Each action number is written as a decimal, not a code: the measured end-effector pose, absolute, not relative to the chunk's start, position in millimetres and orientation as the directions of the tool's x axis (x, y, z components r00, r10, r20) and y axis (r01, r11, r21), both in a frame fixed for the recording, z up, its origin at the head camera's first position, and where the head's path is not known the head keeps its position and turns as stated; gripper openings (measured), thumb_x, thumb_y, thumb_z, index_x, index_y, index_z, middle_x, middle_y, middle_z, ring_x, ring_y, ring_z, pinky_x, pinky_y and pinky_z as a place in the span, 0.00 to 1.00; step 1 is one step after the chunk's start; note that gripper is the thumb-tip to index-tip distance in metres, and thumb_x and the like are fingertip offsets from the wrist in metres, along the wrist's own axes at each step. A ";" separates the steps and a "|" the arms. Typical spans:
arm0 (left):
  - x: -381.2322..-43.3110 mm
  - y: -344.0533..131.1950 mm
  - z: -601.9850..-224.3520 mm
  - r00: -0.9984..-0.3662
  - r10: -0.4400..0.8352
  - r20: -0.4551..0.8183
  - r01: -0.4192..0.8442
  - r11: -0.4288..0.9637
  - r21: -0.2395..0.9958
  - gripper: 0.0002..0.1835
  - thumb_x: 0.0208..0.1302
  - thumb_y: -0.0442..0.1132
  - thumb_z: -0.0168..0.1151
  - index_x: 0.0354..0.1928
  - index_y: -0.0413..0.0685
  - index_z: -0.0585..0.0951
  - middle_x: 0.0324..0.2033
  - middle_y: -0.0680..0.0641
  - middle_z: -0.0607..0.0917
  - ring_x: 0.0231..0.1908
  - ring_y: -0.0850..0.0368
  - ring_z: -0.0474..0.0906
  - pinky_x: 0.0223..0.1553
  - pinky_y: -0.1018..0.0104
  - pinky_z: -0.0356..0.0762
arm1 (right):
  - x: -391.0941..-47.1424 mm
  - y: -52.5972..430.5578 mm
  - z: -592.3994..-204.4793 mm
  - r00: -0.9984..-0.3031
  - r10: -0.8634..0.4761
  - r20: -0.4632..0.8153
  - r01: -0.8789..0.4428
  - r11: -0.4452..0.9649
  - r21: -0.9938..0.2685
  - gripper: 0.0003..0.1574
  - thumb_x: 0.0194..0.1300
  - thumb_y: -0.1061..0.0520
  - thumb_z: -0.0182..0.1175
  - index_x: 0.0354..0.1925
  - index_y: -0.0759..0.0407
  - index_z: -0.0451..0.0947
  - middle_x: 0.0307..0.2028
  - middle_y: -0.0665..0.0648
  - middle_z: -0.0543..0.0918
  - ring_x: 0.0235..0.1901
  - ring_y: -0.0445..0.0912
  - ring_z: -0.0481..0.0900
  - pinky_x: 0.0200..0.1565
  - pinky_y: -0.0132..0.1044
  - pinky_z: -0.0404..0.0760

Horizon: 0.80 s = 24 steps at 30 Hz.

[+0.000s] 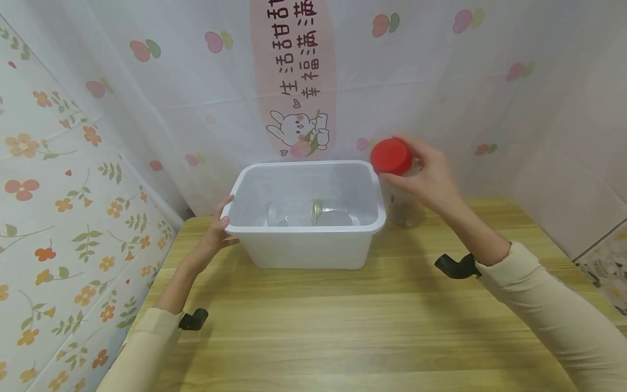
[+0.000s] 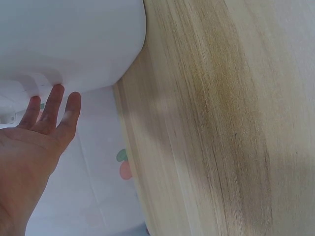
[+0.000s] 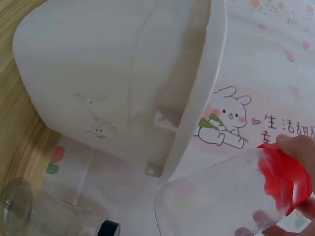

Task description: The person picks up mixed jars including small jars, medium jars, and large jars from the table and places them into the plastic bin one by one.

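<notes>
A white plastic tub [image 1: 303, 249] stands on the wooden table by the back curtain. My left hand [image 1: 211, 235] grips its left rim, with other fingertips against the outer wall in the left wrist view. To the right of the tub, my right hand [image 1: 433, 175] holds a clear plastic jar [image 3: 211, 196] by its red lid [image 1: 392, 157]. The jar is tilted, its base toward the tub's outer side in the right wrist view. Inside the tub, clear containers [image 1: 289, 213] lie on the bottom, with a yellowish-green band [image 1: 317, 211] between them.
Another clear jar [image 3: 54, 211] with a dark cap [image 3: 109, 228] is on the right of the tub, low near the table. A printed curtain [image 1: 196, 109] hangs close behind the tub, and a flowered cloth [image 1: 73, 228] lines the left side. The wooden table [image 1: 313, 326] extends in front.
</notes>
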State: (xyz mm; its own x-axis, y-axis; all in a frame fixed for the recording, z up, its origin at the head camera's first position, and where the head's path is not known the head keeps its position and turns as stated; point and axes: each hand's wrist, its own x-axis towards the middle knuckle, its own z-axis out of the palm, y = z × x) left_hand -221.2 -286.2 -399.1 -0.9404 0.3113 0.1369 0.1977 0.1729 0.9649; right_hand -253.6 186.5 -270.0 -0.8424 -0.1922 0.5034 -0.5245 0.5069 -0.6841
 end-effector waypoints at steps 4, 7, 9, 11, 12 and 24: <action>-221.0 -286.4 -399.5 -0.937 0.320 0.140 0.203 0.173 0.964 0.33 0.76 0.59 0.34 0.79 0.70 0.41 0.71 0.38 0.52 0.66 0.25 0.59 0.60 0.24 0.58 | -253.3 180.9 -266.0 -0.839 -0.195 0.509 -0.532 0.494 -0.688 0.45 0.57 0.59 0.77 0.70 0.54 0.72 0.61 0.56 0.79 0.59 0.53 0.73 0.59 0.58 0.72; -220.7 -286.7 -400.0 -0.936 0.323 0.140 0.203 0.171 0.964 0.33 0.76 0.59 0.34 0.79 0.70 0.41 0.71 0.38 0.52 0.66 0.25 0.58 0.60 0.24 0.57 | -254.2 175.9 -263.4 -0.833 -0.204 0.514 -0.542 0.488 -0.685 0.44 0.57 0.59 0.77 0.70 0.54 0.73 0.60 0.56 0.79 0.58 0.53 0.73 0.57 0.57 0.73; -220.8 -286.7 -400.0 -0.936 0.323 0.139 0.201 0.166 0.966 0.34 0.76 0.60 0.34 0.79 0.70 0.41 0.71 0.37 0.52 0.66 0.24 0.58 0.60 0.23 0.57 | -254.6 172.7 -262.1 -0.832 -0.208 0.515 -0.544 0.489 -0.682 0.44 0.57 0.60 0.76 0.69 0.54 0.73 0.60 0.56 0.79 0.58 0.53 0.73 0.56 0.56 0.73; -221.2 -286.5 -400.0 -0.936 0.324 0.136 0.197 0.162 0.967 0.34 0.76 0.60 0.34 0.79 0.70 0.41 0.71 0.37 0.52 0.66 0.25 0.57 0.60 0.23 0.57 | -254.9 169.6 -261.0 -0.832 -0.210 0.514 -0.545 0.489 -0.681 0.44 0.57 0.60 0.76 0.70 0.54 0.73 0.60 0.56 0.79 0.58 0.53 0.73 0.56 0.56 0.74; -221.4 -286.5 -400.0 -0.937 0.323 0.135 0.195 0.162 0.967 0.34 0.76 0.60 0.34 0.78 0.70 0.41 0.71 0.38 0.51 0.66 0.25 0.57 0.60 0.23 0.57 | -254.9 168.1 -260.5 -0.833 -0.210 0.512 -0.543 0.486 -0.685 0.44 0.57 0.60 0.76 0.70 0.54 0.73 0.60 0.56 0.79 0.58 0.53 0.72 0.56 0.57 0.74; -222.0 -285.6 -400.4 -0.941 0.310 0.135 0.192 0.161 0.968 0.34 0.76 0.59 0.34 0.79 0.70 0.41 0.71 0.37 0.52 0.66 0.24 0.58 0.60 0.25 0.58 | -251.5 147.9 -252.4 -0.851 -0.232 0.471 -0.521 0.486 -0.702 0.46 0.57 0.57 0.76 0.72 0.52 0.71 0.64 0.55 0.77 0.62 0.52 0.69 0.59 0.58 0.71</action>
State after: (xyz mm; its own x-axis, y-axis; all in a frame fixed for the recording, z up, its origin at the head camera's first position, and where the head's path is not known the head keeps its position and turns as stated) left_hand -222.0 -285.6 -400.4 -0.9412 0.3096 0.1354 0.1922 0.1608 0.9681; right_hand -251.5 147.9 -252.4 -0.8509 -0.2324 0.4712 -0.5212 0.4857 -0.7017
